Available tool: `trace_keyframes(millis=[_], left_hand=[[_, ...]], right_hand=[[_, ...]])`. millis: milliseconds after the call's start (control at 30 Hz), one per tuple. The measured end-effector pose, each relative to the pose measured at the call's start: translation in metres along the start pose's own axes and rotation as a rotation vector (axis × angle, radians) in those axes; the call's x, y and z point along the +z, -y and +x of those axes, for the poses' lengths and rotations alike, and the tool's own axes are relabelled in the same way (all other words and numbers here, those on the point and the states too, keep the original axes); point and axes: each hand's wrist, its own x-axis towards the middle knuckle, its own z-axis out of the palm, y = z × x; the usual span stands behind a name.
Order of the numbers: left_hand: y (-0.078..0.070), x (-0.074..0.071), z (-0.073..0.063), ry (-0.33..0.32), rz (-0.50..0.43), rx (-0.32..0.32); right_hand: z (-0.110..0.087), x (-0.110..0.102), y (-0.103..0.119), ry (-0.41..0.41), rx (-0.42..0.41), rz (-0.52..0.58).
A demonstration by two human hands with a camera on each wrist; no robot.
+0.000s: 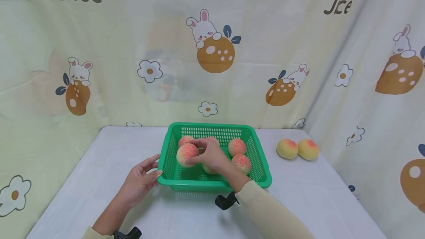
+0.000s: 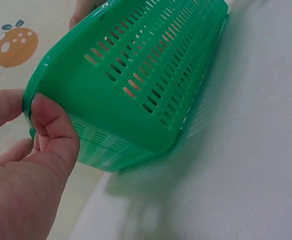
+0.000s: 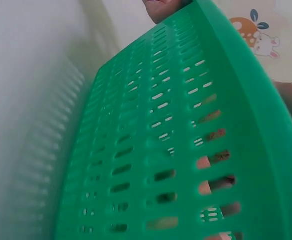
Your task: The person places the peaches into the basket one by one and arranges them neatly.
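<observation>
A green plastic basket with slotted walls stands on the table, several pink-and-cream peaches inside. My left hand grips its rim at the near left corner; the left wrist view shows the thumb and fingers pinched over the edge. Over the left part of the basket, my right hand holds a peach between thumb and fingers. Behind that peach sits another peach, partly covered. One more peach shows under the right hand. Two peaches lie in the right part.
Two yellow peaches with reddish tops, one peach beside the other, sit on the white table to the basket's right. A printed curtain hangs behind the table's back edge and along the sides.
</observation>
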Motion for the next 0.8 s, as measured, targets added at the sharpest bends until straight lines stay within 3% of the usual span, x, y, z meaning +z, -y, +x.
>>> trace_keyframes(millis=[300,500,800], left_hand=[[-0.001,0.000,0.000,0.008,-0.002,-0.007],[0.001,-0.001,0.003,-0.002,0.005,-0.016],[0.002,-0.003,0.003,0.003,0.010,-0.008]], right_hand=[[0.008,0.013,0.009,-0.048,0.102,-0.039],[0.013,0.020,0.011,-0.022,0.166,0.000],[0.017,0.028,0.014,-0.025,0.214,-0.071]])
